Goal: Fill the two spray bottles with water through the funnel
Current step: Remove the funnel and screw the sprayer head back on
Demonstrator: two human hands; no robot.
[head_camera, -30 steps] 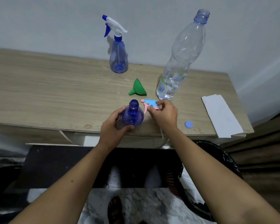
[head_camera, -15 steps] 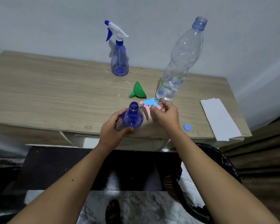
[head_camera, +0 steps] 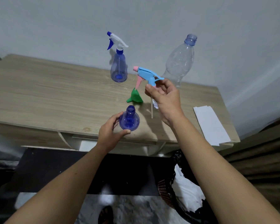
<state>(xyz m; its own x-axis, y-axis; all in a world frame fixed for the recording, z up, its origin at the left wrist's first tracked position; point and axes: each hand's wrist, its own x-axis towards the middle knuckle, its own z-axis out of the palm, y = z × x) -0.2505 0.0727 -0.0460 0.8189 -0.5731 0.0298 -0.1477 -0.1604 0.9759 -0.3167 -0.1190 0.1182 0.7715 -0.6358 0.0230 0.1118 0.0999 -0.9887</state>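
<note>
A blue spray bottle (head_camera: 129,120) with an open neck stands near the table's front edge, and my left hand (head_camera: 111,133) grips its body. My right hand (head_camera: 166,97) holds a light-blue and pink spray head (head_camera: 146,75) up in the air, its thin tube (head_camera: 151,109) hanging down above the table. A green funnel (head_camera: 135,97) lies on its side just behind the open bottle. A second spray bottle (head_camera: 118,68) with a white and blue head stands at the back. A large clear water bottle (head_camera: 181,60) without a cap stands at the back right.
The wooden table (head_camera: 47,94) runs up to a pale wall. A white folded paper (head_camera: 210,125) lies at its right end. Below the table's right side is a bin with a black bag (head_camera: 184,191).
My right hand has lifted the spray head off the blue bottle and raised it up and back, drawing the tube out. My left hand stays on the bottle.
</note>
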